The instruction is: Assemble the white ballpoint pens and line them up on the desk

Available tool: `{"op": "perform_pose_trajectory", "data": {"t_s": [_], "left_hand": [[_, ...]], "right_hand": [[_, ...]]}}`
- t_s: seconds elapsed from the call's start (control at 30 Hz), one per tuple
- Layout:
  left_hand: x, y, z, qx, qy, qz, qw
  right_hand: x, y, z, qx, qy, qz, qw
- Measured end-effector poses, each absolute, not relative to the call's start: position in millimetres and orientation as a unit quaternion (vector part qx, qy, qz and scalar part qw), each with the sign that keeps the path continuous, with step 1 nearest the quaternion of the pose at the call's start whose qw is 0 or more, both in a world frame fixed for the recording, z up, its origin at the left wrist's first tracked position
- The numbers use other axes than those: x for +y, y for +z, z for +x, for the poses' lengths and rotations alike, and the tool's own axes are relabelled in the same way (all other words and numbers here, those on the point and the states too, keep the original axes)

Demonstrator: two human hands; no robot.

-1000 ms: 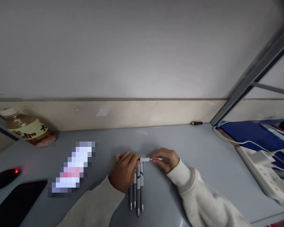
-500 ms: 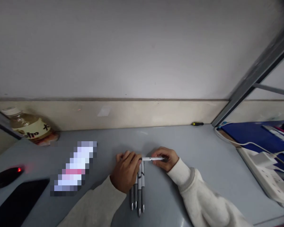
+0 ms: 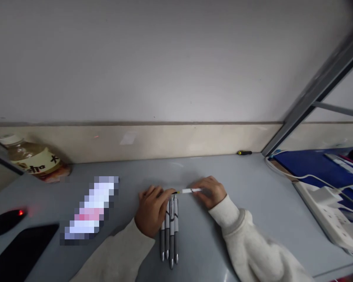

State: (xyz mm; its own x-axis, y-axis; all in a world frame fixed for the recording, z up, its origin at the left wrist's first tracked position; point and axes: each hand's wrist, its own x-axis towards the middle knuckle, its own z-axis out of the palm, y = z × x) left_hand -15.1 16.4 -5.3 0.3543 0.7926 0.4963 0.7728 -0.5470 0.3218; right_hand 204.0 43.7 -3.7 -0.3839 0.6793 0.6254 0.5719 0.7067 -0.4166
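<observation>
My right hand (image 3: 211, 192) pinches the white barrel of a pen (image 3: 191, 190), held level just above the grey desk. From the barrel's left end a thin black-and-yellowish piece (image 3: 177, 192), like a pen refill, reaches to my left thumb. My left hand (image 3: 153, 209) has its fingers closed at that piece's end; its exact grip is hidden. Beside and partly under the left hand lies a row of several white-and-grey pens (image 3: 172, 231), side by side, silver tips towards me.
To the left are a blurred-out lit phone (image 3: 91, 209), a black flat object (image 3: 22, 252), a dark device with a red light (image 3: 7, 222) and a drink bottle (image 3: 37, 158). A yellow-black tool (image 3: 244, 152) lies by the wall. Right: power strip (image 3: 331, 219), cables, blue folder (image 3: 314, 164).
My right hand has moved slightly up and right, and the pen barrel now stands apart from my left hand. A thin black-and-yellowish piece shows between them. The row of pens is more exposed.
</observation>
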Motion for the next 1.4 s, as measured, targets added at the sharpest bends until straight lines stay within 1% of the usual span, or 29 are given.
{"op": "perform_pose_trajectory", "data": {"t_s": [0.1, 0.23, 0.33, 0.4, 0.47, 0.67, 0.77, 0.9, 1.1, 1.4], "left_hand": [[17, -5, -15, 0.5, 0.337, 0.798, 0.025], [17, 0, -14, 0.513, 0.358, 0.779, 0.041], [16, 2, -14, 0.513, 0.363, 0.776, 0.045], [16, 1, -14, 0.514, 0.359, 0.778, 0.045], [16, 0, -14, 0.515, 0.352, 0.78, 0.042], [16, 0, -14, 0.525, 0.339, 0.78, 0.039], [16, -1, -14, 0.53, 0.334, 0.779, 0.042], [16, -4, -14, 0.53, 0.315, 0.787, 0.035], [14, -4, -12, 0.505, 0.278, 0.816, 0.027], [15, -9, -11, 0.458, 0.286, 0.84, 0.048]], "right_hand": [[44, -6, 207, -0.789, 0.102, -0.447, 0.409], [44, -9, 205, -0.69, 0.238, -0.533, 0.427], [45, -11, 201, -0.625, 0.343, -0.54, 0.448], [46, -13, 200, -0.615, 0.362, -0.531, 0.457], [46, -13, 201, -0.637, 0.331, -0.522, 0.461], [45, -8, 208, -0.765, 0.126, -0.471, 0.42], [44, -7, 208, -0.79, 0.081, -0.45, 0.409], [44, -8, 207, -0.807, 0.069, -0.421, 0.409], [43, -8, 202, -0.829, 0.083, -0.375, 0.406], [37, -7, 193, -0.834, 0.12, -0.351, 0.409]]}}
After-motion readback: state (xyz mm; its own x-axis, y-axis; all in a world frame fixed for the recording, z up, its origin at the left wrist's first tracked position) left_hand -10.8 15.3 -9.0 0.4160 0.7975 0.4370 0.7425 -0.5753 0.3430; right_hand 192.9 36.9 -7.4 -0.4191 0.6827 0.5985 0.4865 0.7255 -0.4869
